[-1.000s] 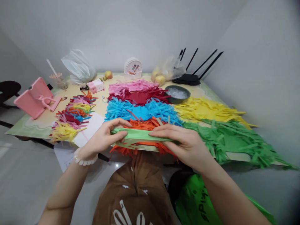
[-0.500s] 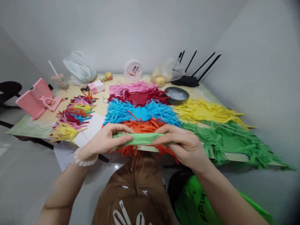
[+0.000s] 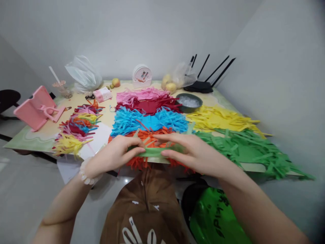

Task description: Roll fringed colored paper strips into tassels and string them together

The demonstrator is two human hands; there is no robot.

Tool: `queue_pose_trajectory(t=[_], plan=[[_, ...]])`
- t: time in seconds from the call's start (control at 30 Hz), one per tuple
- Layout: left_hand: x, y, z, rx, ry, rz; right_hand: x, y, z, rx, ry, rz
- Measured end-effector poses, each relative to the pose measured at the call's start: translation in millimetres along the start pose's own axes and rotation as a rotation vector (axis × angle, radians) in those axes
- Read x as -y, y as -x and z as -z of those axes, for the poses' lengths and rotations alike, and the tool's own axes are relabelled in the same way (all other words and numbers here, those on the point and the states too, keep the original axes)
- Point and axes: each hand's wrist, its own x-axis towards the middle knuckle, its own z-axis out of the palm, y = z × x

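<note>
Both my hands pinch one light green fringed paper strip [image 3: 152,151] over the near table edge. My left hand [image 3: 114,156], with a bead bracelet at the wrist, grips its left end between thumb and fingers. My right hand [image 3: 196,154] grips the right part, fingers pointing left. The strip's cut fringes stick up between my hands. Right behind it lies an orange fringed pile [image 3: 149,135], then blue fringe [image 3: 149,120], dark red fringe [image 3: 152,105] and pink fringe [image 3: 142,94].
Green fringed paper [image 3: 251,149] and yellow fringe [image 3: 220,118] cover the table's right side. A mixed-colour fringe heap [image 3: 76,127], a pink tablet stand [image 3: 35,108], a grey bowl [image 3: 189,102], a router [image 3: 200,86], fruit and plastic bags stand around. A green bag [image 3: 215,217] sits below.
My hands have moved closer together and slightly forward along the green strip. The strip, flat before, now shows its fringes sticking upward.
</note>
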Motion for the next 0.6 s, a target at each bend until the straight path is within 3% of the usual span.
queue_pose_trajectory(t=[0.07, 0.13, 0.23, 0.43, 0.6], plan=[[0.0, -0.8, 0.7, 0.011, -0.022, -0.003, -0.4, -6.0, -9.3, 0.072, -0.014, -0.041], [1.6, -0.3, 1.6, 0.002, -0.021, 0.018, -1.3, -8.1, -15.4, 0.058, -0.014, -0.089], [6.1, 2.1, 0.8, -0.051, 0.065, 0.075, -2.6, -4.7, -18.3, -0.060, -0.081, -0.139], [12.5, 3.8, -9.6, -0.161, 0.619, 0.164, -6.9, 8.4, -28.6, -0.290, -0.378, -0.165], [18.7, 2.4, -15.3, -0.263, 0.718, 0.146, -15.7, 16.5, -41.0, -0.415, -0.536, -0.117]])
